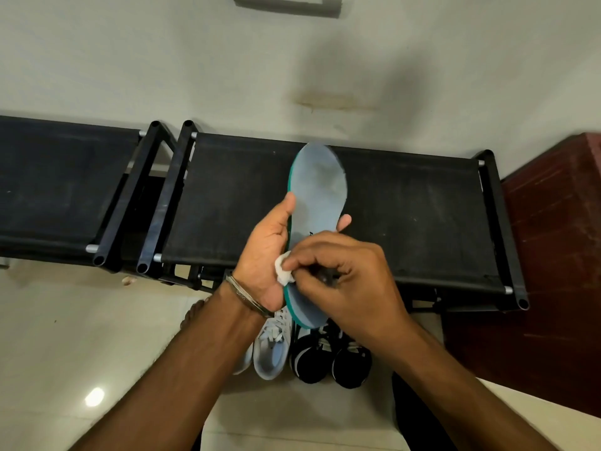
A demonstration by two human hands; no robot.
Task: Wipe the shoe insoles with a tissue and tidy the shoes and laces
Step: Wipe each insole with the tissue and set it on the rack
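While the insole (pixel 317 203) is gripped at mid-length by the left hand (pixel 266 255) above the rack's (pixel 406 222) front edge, a tissue (pixel 283 271) is pinched against its heel by the right hand (pixel 344 281); light and flexible, it is judged best supported at the edges.

Insole (pixel 317 190): pale blue, teal-edged, upright between left fingers.
Tissue (pixel 283 267): white wad pinched at right fingertips, touching insole.
Shoes (pixel 312 349): pairs below fingers.
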